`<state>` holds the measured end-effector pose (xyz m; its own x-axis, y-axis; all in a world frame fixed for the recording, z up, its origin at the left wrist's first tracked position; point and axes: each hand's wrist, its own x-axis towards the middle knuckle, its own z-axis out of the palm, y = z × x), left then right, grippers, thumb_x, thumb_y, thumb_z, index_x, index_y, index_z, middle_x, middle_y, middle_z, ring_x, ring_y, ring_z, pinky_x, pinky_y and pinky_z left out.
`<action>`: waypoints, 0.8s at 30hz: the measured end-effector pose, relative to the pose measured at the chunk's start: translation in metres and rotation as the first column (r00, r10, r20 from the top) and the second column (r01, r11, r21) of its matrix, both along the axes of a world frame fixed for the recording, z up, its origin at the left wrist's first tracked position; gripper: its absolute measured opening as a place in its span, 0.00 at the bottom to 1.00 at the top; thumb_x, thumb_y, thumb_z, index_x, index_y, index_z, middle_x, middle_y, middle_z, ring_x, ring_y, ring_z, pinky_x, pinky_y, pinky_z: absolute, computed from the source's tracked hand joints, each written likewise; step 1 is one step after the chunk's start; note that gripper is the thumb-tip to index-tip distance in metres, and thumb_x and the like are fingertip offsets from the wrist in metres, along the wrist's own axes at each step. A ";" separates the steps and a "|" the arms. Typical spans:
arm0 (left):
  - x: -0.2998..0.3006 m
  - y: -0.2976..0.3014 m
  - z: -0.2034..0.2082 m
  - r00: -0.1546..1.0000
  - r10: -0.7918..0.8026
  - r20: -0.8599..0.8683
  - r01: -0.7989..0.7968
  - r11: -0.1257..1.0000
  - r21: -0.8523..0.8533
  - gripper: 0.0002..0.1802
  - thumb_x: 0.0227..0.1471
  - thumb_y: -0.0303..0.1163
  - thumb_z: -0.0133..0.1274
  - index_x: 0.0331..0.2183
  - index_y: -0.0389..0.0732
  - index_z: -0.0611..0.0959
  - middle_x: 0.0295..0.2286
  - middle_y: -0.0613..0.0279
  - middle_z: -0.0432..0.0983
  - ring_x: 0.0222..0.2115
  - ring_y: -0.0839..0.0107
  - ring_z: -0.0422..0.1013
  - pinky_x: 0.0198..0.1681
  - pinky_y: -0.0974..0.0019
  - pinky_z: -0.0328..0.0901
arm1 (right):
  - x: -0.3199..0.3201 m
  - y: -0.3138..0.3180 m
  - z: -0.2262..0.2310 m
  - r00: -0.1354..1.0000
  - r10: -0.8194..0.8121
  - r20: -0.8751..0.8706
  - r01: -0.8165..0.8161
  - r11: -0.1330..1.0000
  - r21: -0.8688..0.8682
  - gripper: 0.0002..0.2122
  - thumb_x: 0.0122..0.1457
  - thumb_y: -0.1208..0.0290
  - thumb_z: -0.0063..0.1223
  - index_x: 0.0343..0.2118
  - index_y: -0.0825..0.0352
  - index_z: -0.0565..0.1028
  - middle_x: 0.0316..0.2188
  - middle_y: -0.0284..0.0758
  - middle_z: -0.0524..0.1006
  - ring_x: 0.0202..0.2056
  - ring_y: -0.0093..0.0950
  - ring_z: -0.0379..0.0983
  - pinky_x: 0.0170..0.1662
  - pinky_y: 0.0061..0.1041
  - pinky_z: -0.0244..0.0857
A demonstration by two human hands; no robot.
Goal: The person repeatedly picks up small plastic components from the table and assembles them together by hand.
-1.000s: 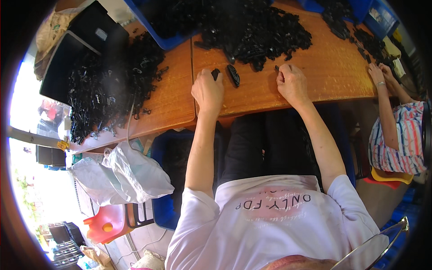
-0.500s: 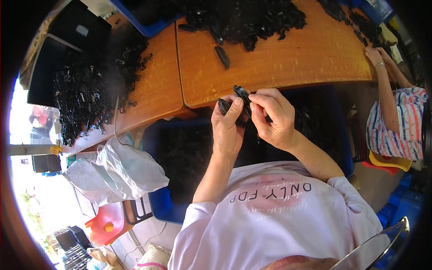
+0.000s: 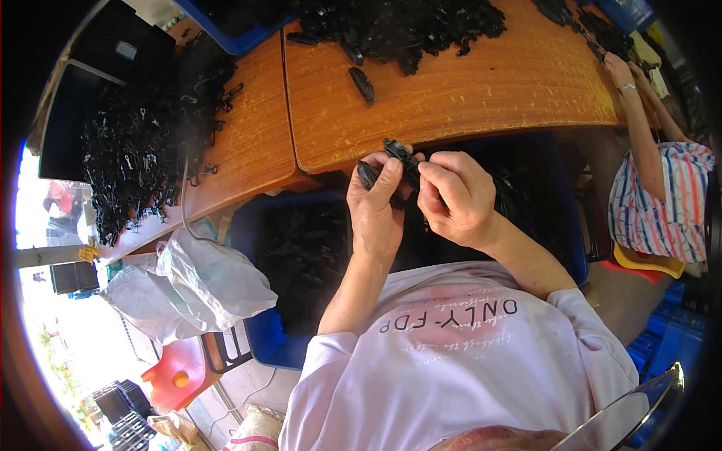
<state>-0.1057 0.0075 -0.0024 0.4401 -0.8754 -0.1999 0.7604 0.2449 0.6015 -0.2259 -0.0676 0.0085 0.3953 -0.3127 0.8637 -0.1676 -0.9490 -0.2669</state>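
Note:
My left hand (image 3: pixel 378 203) is closed round two dark pieces, held above blue bins and just off the table's front edge. One is a long black plastic part (image 3: pixel 398 152), standing up between thumb and fingers; the other, a rounded black piece (image 3: pixel 368 174), lies against the palm side. With curled fingers my right hand (image 3: pixel 460 197) pinches at the right side of the long part, and its fingertips hide the spot they grip. A single oval black part (image 3: pixel 362 85) lies on the wooden table (image 3: pixel 466 101) beyond my hands.
Black parts lie heaped on the table at the far middle (image 3: pixel 414 30) and left (image 3: pixel 143 143). Below my hands are blue bins (image 3: pixel 274 347) holding dark pieces. A white plastic sack (image 3: pixel 210 282) hangs at the left. Another person's hand (image 3: pixel 618 71) works at the right.
The whole view has shifted slightly, with the table sliding up and left. My right fingers have curled a little more at the long part; both hands keep their hold.

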 end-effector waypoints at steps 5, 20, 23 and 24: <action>-0.002 0.002 -0.006 1.000 -0.006 0.022 0.006 1.000 0.012 0.06 0.61 0.27 0.60 0.39 0.42 0.79 0.42 0.59 0.81 0.30 0.78 0.70 0.36 0.71 0.67 | 0.002 -0.003 -0.001 0.998 0.009 -0.067 -0.008 1.000 0.015 0.20 0.39 0.85 0.64 0.39 0.69 0.76 0.33 0.37 0.76 0.29 0.35 0.76 0.26 0.29 0.70; 0.016 0.003 -0.005 0.989 0.095 0.117 -0.102 0.993 0.054 0.11 0.58 0.22 0.60 0.44 0.34 0.79 0.40 0.51 0.82 0.39 0.63 0.79 0.46 0.62 0.74 | -0.006 -0.004 0.002 0.918 0.103 -0.383 -0.146 0.985 -0.086 0.17 0.50 0.76 0.58 0.45 0.70 0.80 0.36 0.37 0.78 0.33 0.33 0.76 0.30 0.27 0.72; 0.036 -0.012 0.013 0.892 0.198 0.407 -0.211 0.977 -0.014 0.10 0.59 0.25 0.59 0.42 0.34 0.80 0.30 0.59 0.81 0.30 0.74 0.73 0.37 0.73 0.65 | -0.011 -0.046 -0.003 0.976 0.101 -0.193 -0.072 0.986 0.149 0.20 0.51 0.84 0.56 0.48 0.64 0.79 0.40 0.40 0.80 0.38 0.41 0.79 0.38 0.36 0.76; 0.046 -0.020 0.016 0.862 0.246 0.444 -0.264 0.964 -0.022 0.10 0.59 0.25 0.59 0.42 0.34 0.80 0.30 0.60 0.81 0.31 0.74 0.73 0.37 0.73 0.65 | -0.013 -0.072 -0.001 0.980 0.060 -0.191 -0.022 0.980 0.197 0.19 0.53 0.85 0.54 0.49 0.65 0.79 0.43 0.43 0.80 0.39 0.43 0.80 0.39 0.37 0.76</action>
